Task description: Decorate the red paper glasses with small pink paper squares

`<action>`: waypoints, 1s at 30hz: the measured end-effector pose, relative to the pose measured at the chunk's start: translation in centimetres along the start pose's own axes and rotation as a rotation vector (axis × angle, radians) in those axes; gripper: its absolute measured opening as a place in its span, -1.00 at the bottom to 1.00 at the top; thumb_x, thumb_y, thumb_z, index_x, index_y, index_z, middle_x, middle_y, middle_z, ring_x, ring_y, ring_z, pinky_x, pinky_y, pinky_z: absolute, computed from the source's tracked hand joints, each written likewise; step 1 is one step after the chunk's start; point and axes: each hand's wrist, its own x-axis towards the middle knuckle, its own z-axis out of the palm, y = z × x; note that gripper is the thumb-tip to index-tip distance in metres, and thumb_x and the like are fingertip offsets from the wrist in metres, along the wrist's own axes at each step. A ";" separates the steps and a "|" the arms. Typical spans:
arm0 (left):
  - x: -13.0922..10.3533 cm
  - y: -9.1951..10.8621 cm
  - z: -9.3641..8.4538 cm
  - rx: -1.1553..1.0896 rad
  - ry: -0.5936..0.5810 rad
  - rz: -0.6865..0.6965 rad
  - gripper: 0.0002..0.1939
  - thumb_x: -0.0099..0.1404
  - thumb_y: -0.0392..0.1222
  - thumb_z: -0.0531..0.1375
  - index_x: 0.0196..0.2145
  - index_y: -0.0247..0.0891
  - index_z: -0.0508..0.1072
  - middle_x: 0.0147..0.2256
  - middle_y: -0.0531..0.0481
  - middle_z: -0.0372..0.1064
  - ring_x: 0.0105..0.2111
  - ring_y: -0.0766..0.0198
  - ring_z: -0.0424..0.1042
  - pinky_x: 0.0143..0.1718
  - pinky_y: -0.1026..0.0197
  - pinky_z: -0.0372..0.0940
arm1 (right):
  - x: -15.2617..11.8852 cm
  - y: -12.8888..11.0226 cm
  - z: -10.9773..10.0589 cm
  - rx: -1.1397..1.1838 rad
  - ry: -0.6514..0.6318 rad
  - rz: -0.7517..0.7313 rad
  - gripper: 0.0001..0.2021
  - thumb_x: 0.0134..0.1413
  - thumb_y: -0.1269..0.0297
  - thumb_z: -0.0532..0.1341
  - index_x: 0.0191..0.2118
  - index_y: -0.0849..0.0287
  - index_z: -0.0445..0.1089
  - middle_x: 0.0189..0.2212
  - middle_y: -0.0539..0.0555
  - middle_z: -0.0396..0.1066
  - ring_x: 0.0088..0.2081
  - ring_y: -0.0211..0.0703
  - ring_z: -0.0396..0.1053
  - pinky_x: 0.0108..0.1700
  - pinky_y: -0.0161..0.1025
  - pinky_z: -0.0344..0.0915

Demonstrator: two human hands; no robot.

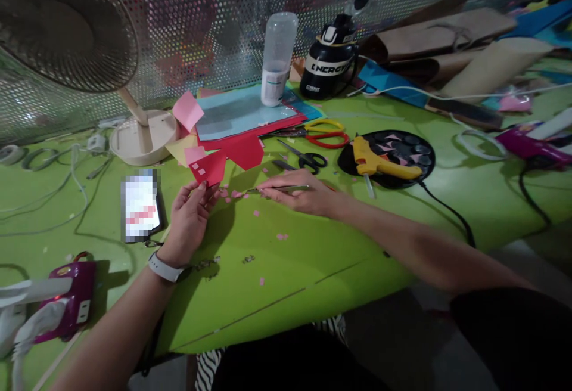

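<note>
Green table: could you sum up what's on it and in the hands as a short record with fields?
Left hand: pinches red paper bearing small pink squares
Right hand: holds a thin metal tool
Between hands: pink scraps
Beyond right hand: black-handled scissors
Right side: yellow glue gun on black tray
Left side: phone
Back: clear bottle

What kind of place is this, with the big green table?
It looks like a craft corner, maybe in a workshop. You can see a yellow glue gun, black-handled scissors, and red paper in the left hand.
</note>
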 end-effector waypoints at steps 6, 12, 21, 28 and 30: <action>0.0 -0.2 -0.3 0.021 -0.033 0.006 -0.84 0.13 -0.32 0.37 -0.35 -0.24 0.45 -0.34 0.02 0.57 -0.28 0.29 0.58 -0.15 0.23 0.46 | -0.2 -0.1 0.3 -0.023 0.001 -0.017 -0.74 0.28 0.15 0.16 -0.09 0.11 0.55 -0.25 0.06 0.61 -0.34 -0.21 0.53 -0.30 -0.25 0.36; -0.1 -0.4 -0.5 0.005 -0.039 0.001 -0.82 0.13 -0.31 0.37 -0.34 -0.24 0.43 -0.31 0.01 0.57 -0.28 0.26 0.58 -0.13 0.19 0.45 | -0.4 0.1 1.0 -0.075 -0.001 -0.247 -0.72 0.32 0.23 0.12 -0.02 0.19 0.50 -0.25 0.12 0.61 -0.38 -0.22 0.50 -0.32 -0.24 0.34; -0.4 -0.6 -0.6 -0.008 -0.030 -0.009 -0.81 0.16 -0.32 0.35 -0.33 -0.25 0.39 -0.35 0.01 0.56 -0.30 0.28 0.58 -0.13 0.21 0.43 | -0.4 -0.2 1.5 -0.065 -0.097 -0.096 -0.71 0.31 0.19 0.10 -0.02 0.08 0.51 -0.24 0.08 0.60 -0.28 -0.12 0.53 -0.22 -0.16 0.40; -0.5 -0.7 -0.6 -0.002 -0.053 -0.021 -0.82 0.19 -0.32 0.32 -0.31 -0.26 0.37 -0.34 -0.01 0.56 -0.30 0.26 0.59 -0.12 0.18 0.44 | -0.2 -0.5 1.2 -0.015 -0.082 -0.044 -0.73 0.27 0.18 0.13 -0.04 0.07 0.52 -0.20 0.09 0.60 -0.20 -0.06 0.55 -0.19 -0.14 0.43; -0.5 -0.7 -0.6 -0.003 -0.056 -0.026 -0.83 0.20 -0.32 0.31 -0.30 -0.26 0.37 -0.33 -0.03 0.56 -0.31 0.28 0.59 -0.12 0.18 0.44 | -0.2 -0.5 1.0 -0.004 -0.091 -0.038 -0.73 0.26 0.18 0.15 -0.05 0.08 0.53 -0.19 0.10 0.60 -0.19 -0.06 0.55 -0.18 -0.15 0.43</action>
